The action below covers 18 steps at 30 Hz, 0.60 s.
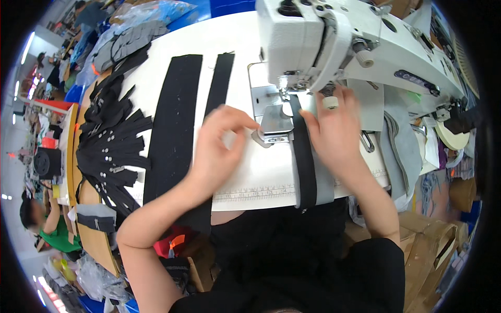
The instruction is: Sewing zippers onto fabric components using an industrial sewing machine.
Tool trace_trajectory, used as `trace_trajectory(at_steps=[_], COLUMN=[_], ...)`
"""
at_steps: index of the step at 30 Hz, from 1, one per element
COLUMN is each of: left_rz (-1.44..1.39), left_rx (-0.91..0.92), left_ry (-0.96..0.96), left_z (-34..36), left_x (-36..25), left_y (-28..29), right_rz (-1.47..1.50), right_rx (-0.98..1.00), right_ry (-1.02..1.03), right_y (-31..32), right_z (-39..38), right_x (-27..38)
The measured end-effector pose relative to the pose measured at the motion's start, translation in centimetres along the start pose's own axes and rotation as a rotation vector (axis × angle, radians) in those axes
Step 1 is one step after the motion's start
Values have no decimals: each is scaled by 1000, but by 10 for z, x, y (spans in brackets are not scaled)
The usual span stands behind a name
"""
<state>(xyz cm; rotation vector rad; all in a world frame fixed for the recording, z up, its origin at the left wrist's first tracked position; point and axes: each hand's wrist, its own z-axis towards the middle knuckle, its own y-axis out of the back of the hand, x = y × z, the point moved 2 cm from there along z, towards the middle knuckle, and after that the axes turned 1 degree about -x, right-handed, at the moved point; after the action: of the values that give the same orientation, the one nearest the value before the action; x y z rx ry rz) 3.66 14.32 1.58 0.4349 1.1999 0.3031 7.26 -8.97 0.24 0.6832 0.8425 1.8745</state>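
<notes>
My left hand (219,151) is curved loosely, its index fingertip reaching the left edge of the metal guide plate (275,119) below the needle of a white sewing machine (292,39); its thumb is apart from that fingertip. My right hand (336,135) lies over grey fabric (324,185) right of the needle, thumb beside a black strip (305,177) that runs from under the presser foot to the table's front edge. Its fingertips are blurred and partly behind a machine knob. A wide black panel (172,115) and a narrower one (222,78) lie left of the machine.
A heap of black strips with metal snaps (115,146) is at the left, and stacked grey pieces (399,146) at the right. The white table (245,177) has a ruler along its front edge. A co-worker in green (57,235) sits at the far left. Cardboard (417,245) is below right.
</notes>
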Motion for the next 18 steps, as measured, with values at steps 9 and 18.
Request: trace_trajectory(at_steps=[9,18], left_rz=[92,161], left_rx=[-306,-1], left_ry=[149,427], left_z=[13,-3], left_x=[38,45], left_y=[56,86], right_rz=[549,842], right_rx=[231,327], right_ry=[556,338], right_y=[14,18], right_z=[-83,-79], right_x=[158,125])
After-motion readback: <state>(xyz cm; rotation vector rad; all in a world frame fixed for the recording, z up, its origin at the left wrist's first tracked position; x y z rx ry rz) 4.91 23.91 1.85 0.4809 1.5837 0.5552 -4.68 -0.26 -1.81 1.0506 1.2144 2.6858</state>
